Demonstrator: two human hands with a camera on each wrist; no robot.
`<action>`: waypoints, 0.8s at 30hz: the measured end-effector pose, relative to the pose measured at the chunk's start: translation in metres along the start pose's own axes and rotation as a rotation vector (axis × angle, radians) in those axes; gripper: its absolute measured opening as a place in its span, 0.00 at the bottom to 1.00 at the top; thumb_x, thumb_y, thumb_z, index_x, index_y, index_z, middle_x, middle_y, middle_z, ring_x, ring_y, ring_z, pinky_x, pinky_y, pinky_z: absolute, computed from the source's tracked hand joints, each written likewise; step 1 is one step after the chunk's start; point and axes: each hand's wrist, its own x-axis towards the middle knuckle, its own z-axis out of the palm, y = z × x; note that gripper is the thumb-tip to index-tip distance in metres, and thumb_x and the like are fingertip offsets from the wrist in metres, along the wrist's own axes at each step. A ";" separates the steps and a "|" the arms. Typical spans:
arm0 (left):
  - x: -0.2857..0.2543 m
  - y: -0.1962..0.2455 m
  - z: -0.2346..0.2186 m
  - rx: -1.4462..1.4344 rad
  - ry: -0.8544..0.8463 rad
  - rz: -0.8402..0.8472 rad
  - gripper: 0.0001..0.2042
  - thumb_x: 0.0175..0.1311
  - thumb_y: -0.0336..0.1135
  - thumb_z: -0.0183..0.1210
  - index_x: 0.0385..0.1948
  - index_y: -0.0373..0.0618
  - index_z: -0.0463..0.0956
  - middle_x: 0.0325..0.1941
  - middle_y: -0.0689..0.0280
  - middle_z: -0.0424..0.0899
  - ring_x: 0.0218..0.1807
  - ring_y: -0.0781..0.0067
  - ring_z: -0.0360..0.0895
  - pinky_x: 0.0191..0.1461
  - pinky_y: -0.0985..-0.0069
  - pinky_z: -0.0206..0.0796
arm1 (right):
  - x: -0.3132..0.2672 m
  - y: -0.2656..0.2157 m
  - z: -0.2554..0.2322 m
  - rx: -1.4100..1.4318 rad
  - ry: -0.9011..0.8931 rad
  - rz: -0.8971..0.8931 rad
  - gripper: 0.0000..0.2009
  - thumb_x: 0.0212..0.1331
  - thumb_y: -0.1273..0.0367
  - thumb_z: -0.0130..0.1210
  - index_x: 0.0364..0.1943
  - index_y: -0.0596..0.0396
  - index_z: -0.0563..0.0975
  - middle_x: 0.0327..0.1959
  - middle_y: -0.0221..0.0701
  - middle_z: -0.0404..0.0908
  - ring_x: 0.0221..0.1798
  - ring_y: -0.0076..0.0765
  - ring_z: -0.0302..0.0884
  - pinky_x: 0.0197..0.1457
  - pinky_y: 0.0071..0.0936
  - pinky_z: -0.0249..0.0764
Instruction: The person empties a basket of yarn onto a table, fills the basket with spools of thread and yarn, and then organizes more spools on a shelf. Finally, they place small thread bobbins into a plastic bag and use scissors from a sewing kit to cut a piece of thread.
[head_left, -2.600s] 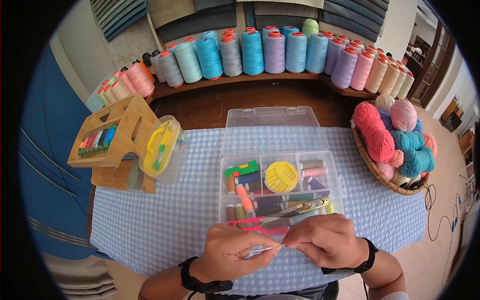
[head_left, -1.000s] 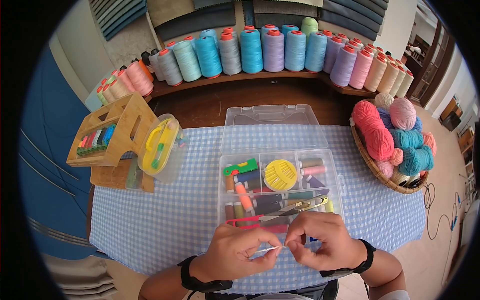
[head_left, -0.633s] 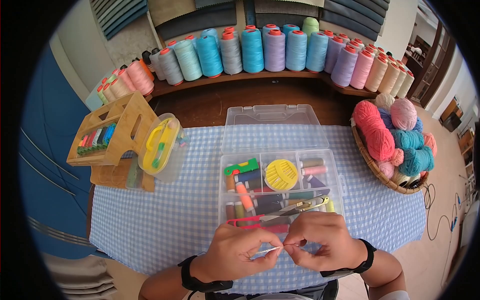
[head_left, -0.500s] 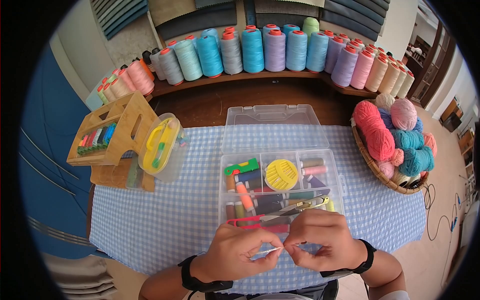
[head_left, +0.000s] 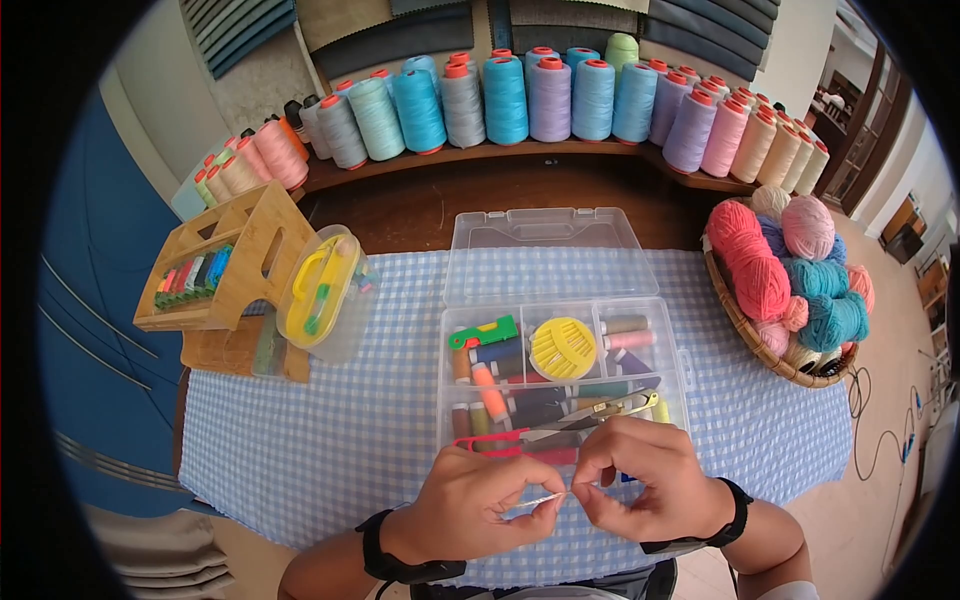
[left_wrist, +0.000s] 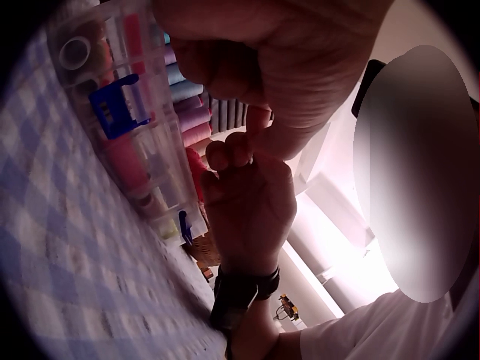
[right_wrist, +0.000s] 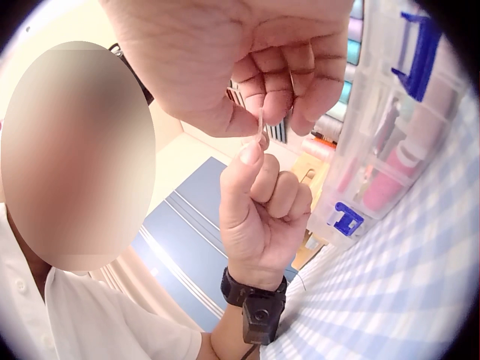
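In the head view my left hand (head_left: 470,505) pinches a thin pale strand (head_left: 535,500) between thumb and index finger. My right hand (head_left: 650,485) faces it, thumb and fingertips pinching the strand's other end, the two sets of fingertips almost touching. In the right wrist view a short piece of the strand (right_wrist: 261,124) shows between the fingertips of my right hand (right_wrist: 232,60) and my left hand (right_wrist: 262,217). The left wrist view shows my left hand (left_wrist: 277,67) large in front and my right hand (left_wrist: 251,210) beyond it.
Just beyond the hands lies an open clear box (head_left: 685,400) with thread spools, pink-handled scissors (head_left: 490,442), a yellow needle disc (head_left: 562,349) and a green tool (head_left: 482,334). A yarn basket (head_left: 735,325) stands right; a wooden rack (head_left: 265,245) and yellow-lidded tub (head_left: 345,335) stand left.
The right fingertips have shifted slightly against the left ones, parting a little and meeting again over the strand. The left hand has hardly moved since a second ago.
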 end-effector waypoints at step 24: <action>-0.004 -0.002 -0.001 0.005 0.026 -0.070 0.09 0.54 0.29 0.71 0.35 0.51 0.82 0.10 0.76 0.58 0.11 0.81 0.59 0.18 0.78 0.48 | 0.002 0.002 0.000 0.030 -0.004 0.016 0.06 0.49 0.78 0.65 0.31 0.57 0.82 0.29 0.33 0.80 0.29 0.35 0.78 0.29 0.28 0.73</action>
